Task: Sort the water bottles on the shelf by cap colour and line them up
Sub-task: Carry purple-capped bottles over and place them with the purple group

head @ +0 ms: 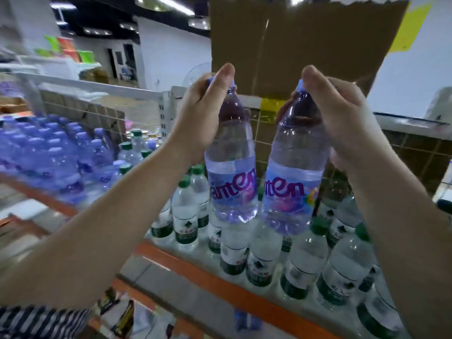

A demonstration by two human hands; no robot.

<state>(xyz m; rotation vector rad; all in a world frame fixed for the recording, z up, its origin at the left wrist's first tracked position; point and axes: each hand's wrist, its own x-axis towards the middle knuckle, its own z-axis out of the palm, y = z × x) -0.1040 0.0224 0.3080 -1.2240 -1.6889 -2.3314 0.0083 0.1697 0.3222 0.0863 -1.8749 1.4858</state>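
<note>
Bottles hang by purple caps, left hand [203, 111] pinching one [231, 167], right hand [342, 118] another [293, 182]; either may slip onto green-capped bottles [303, 260].

The left hand [204, 113] covers most of the purple cap and neck of the left purple-label bottle [231, 182]; only slivers of cap show beside the thumb. The right hand [342, 118] hides the far side of the right purple-label bottle [292, 192]. Both bottles mask several green-capped bottles [303, 260] standing behind them. At nine o'clock the purple-capped bottles [56, 157] smear into blur, their labels unreadable. The cardboard sheet [305, 45] at twelve o'clock is cropped by the top edge. The striped sleeve [41, 321] runs off at seven o'clock.
</note>
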